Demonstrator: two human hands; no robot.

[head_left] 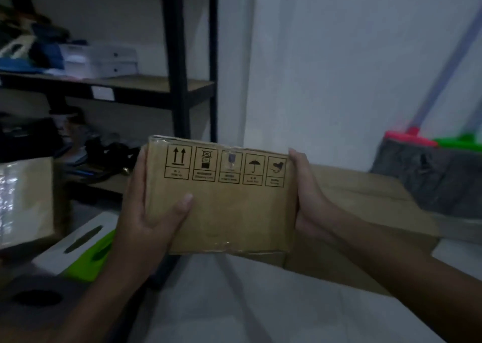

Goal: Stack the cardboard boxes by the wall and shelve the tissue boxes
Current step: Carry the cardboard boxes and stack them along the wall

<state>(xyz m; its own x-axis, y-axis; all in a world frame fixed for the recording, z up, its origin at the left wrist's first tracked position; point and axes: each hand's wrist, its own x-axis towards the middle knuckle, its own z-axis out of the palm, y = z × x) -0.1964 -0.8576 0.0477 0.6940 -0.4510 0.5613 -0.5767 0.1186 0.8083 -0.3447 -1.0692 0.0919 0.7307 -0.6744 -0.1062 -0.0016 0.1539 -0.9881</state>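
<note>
A small cardboard box [221, 201], matte brown and rectangular with scuffed corners and glossy tape along its edges, sits mid-frame between both hands. A row of five black handling symbols is printed across its upper face. The left hand [148, 212] clasps the box's nine o'clock end, thumb laid flat over the top, fingers wrapped underneath. The right hand [310, 199] grips the three o'clock end, palm against the side, fingers hidden behind. Just beyond the box, toward three o'clock, lies a larger flat cardboard box [365, 212] by the white wall [339, 68]. At nine o'clock another taped cardboard box [26, 199] shows shiny wrap. At seven o'clock sit a white tissue box [78, 241] with a slit and a green one [96, 259] touching it. At eleven o'clock stands a black metal shelf [180, 81] with wooden boards.
</note>
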